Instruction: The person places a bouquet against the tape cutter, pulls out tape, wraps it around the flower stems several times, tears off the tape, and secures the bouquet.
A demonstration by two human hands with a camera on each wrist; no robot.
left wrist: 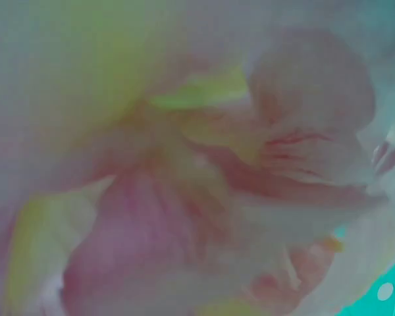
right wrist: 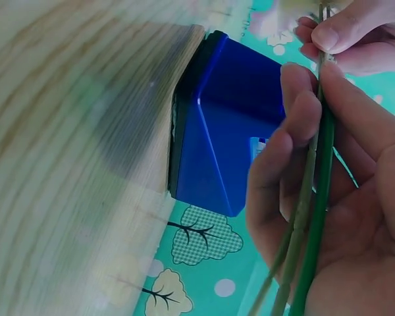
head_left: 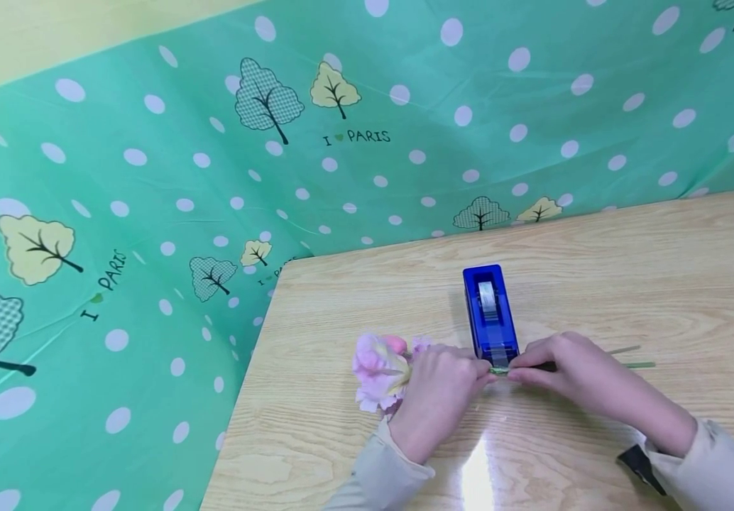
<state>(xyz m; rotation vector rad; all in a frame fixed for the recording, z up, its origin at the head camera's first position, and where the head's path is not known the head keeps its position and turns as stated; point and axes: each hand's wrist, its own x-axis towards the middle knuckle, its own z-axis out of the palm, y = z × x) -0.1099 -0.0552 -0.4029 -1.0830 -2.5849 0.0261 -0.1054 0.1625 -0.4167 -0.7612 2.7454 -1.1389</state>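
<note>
A bunch of pink and pale-yellow flowers (head_left: 376,376) lies to the left of my left hand (head_left: 440,387), which pinches the stems just below the blooms. Petals fill the left wrist view, large and blurred. My right hand (head_left: 581,372) grips the green stems (right wrist: 317,197) a short way further down, thumb and fingertips close to the left thumb. The stem ends stick out to the right behind it. Directly beyond both hands stands a blue tape dispenser (head_left: 492,323), its front end right at the fingertips. A roll of clear tape (head_left: 488,298) sits inside.
All of this is on a light wood-grain table (head_left: 316,305). A green cloth (head_left: 354,177) with white dots and printed trees hangs along the back and left sides. A black strap (head_left: 640,468) shows at the right sleeve.
</note>
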